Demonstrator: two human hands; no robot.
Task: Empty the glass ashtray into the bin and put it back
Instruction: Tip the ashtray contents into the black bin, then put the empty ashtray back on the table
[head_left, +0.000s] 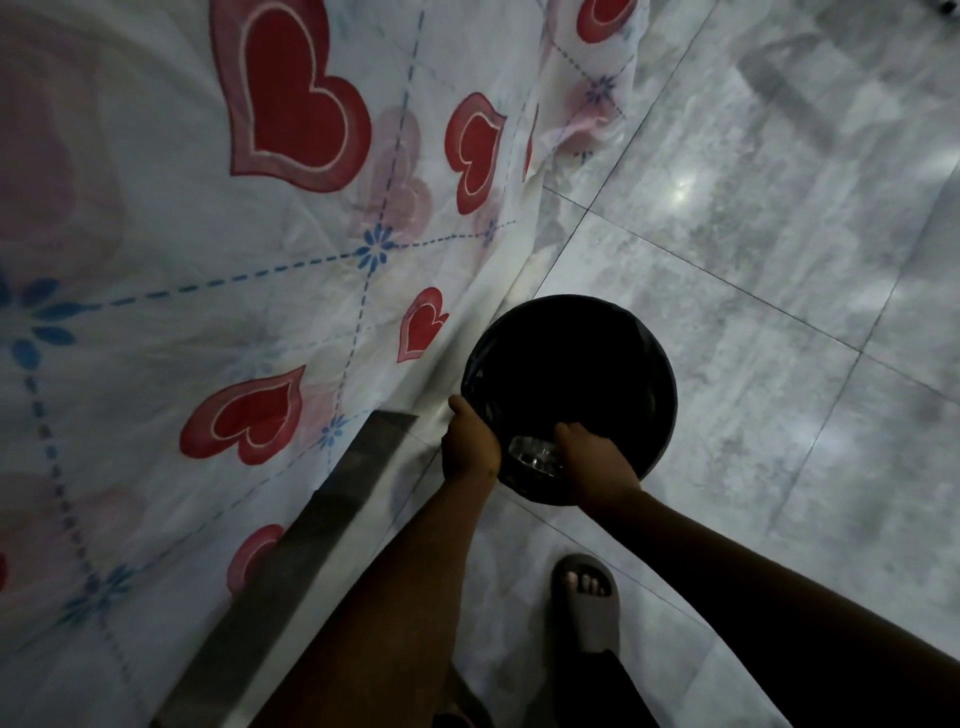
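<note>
**Both hands at the bin, ashtray over the opening**

Two hands work at the round black bin (569, 364) on the grey tiled floor (753, 260). Left hand (470, 447) curls its fingers over the near rim, steadying it. Right hand (592, 460) grips the glass ashtray (535, 454) from above, fingers closed around its edge, holding it just inside the bin's mouth. This looks like the emptying step; whether ash remains cannot be told. Next comes lifting the ashtray clear and carrying it back. No writing or brand is legible; the heart-printed cloth (234, 234) bears only pattern.
</note>
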